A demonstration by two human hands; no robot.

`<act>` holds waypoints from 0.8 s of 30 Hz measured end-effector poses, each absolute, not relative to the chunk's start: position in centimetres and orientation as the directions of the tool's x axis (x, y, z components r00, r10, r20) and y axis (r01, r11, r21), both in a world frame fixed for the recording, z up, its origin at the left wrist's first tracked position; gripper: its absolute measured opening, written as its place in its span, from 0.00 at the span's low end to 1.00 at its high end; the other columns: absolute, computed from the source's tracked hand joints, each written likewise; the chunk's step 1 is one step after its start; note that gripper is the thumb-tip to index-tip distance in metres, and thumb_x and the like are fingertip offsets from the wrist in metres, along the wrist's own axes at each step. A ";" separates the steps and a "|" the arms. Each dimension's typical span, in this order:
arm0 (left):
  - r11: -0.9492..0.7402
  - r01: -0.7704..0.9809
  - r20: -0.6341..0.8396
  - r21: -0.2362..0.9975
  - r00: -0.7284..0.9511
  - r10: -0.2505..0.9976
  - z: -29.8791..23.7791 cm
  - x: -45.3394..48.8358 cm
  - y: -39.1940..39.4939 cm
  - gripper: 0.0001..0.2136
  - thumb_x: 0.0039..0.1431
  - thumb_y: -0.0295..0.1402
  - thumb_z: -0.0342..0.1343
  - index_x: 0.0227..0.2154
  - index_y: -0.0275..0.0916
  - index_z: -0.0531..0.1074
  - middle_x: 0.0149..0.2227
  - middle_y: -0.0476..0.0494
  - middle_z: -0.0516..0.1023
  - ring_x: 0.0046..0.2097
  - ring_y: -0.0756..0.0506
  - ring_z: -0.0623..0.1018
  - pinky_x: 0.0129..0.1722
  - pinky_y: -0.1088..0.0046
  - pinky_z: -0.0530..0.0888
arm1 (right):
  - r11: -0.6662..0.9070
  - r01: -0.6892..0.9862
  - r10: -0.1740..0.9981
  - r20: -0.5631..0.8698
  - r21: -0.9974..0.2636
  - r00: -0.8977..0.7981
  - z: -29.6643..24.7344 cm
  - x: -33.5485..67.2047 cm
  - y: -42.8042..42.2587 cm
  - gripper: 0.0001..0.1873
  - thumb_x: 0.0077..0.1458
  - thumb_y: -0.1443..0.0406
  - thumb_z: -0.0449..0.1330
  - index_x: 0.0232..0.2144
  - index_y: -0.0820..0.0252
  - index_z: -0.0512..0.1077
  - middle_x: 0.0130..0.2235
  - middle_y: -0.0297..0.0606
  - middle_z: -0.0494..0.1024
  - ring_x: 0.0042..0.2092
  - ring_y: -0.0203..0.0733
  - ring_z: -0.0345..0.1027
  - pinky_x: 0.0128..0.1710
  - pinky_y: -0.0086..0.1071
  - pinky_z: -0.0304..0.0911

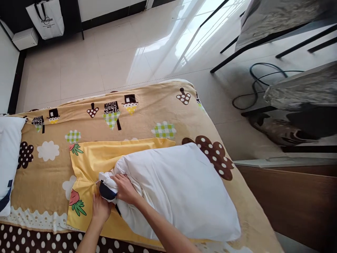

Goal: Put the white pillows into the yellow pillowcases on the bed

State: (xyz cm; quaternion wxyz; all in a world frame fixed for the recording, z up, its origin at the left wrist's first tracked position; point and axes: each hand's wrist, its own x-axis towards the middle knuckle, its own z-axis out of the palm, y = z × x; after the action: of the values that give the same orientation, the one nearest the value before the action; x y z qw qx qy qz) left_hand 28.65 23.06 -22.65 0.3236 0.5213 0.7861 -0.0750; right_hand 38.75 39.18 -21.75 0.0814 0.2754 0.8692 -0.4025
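A white pillow [179, 189] lies on top of a yellow pillowcase [92, 158] printed with pink and green vegetables. My right hand [125, 188] is closed around the pillow's bunched left end, where a navy corner patch shows. Just left of and below it, my left hand [101, 208] grips the pillowcase fabric beside that patch; its fingertips are partly hidden. Creases in the yellow cloth run toward the spot between both hands.
Beneath is a bed with a tan patterned blanket [142, 123]. A second white pillow [9, 158] lies at the left edge. Beyond are the tiled floor [113, 52], a white bag [47, 21], a white box [25, 38], a coiled cable [254, 84] and a wooden panel [295, 196] at right.
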 end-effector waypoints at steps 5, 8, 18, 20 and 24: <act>0.247 0.922 -0.646 0.298 0.004 0.763 -20.9 27.3 25.2 0.17 0.56 0.31 0.51 0.47 0.35 0.76 0.49 0.31 0.77 0.55 0.35 0.72 0.61 0.49 0.58 | 0.547 0.532 0.416 -0.342 -0.646 -0.843 -21.7 38.9 38.8 0.29 0.43 0.64 0.60 0.50 0.62 0.67 0.46 0.45 0.72 0.49 0.52 0.61 0.52 0.44 0.51; 0.161 0.960 -0.716 0.228 0.053 0.696 -19.4 26.5 24.4 0.14 0.57 0.31 0.49 0.35 0.31 0.79 0.34 0.32 0.81 0.41 0.39 0.79 0.60 0.53 0.59 | 0.625 0.561 0.450 -0.336 -0.542 -0.827 -21.9 38.2 36.5 0.27 0.44 0.69 0.58 0.50 0.64 0.67 0.47 0.48 0.72 0.49 0.54 0.61 0.53 0.48 0.49; -0.079 0.987 -0.551 0.137 0.143 0.822 -15.3 22.0 27.3 0.12 0.59 0.30 0.48 0.32 0.36 0.78 0.35 0.37 0.79 0.50 0.40 0.73 0.61 0.50 0.55 | 0.816 0.232 0.170 -0.165 -0.530 -0.972 -20.7 39.2 34.2 0.14 0.59 0.69 0.50 0.45 0.57 0.69 0.43 0.41 0.73 0.46 0.47 0.62 0.50 0.42 0.54; -0.073 0.992 -0.504 0.107 0.118 0.856 -14.9 22.3 27.3 0.12 0.58 0.28 0.47 0.30 0.36 0.77 0.34 0.38 0.78 0.48 0.40 0.73 0.61 0.49 0.55 | 0.815 0.256 0.184 -0.188 -0.520 -0.965 -20.6 38.2 35.0 0.13 0.60 0.69 0.49 0.43 0.58 0.71 0.41 0.42 0.74 0.45 0.47 0.63 0.48 0.42 0.56; -0.053 0.980 -0.414 0.190 0.129 0.901 -14.6 24.0 25.2 0.08 0.56 0.30 0.50 0.29 0.37 0.75 0.35 0.41 0.76 0.51 0.40 0.71 0.61 0.50 0.54 | 0.751 0.437 0.352 -0.261 -0.495 -0.899 -21.1 35.0 36.7 0.13 0.56 0.69 0.55 0.44 0.65 0.70 0.43 0.50 0.73 0.45 0.53 0.64 0.44 0.45 0.58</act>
State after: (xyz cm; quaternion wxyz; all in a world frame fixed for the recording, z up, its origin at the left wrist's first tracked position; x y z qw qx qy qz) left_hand 24.04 25.24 -14.61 0.2158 0.7196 0.6535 -0.0920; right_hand 35.02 36.69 -21.11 0.0759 0.2115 0.9325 -0.2828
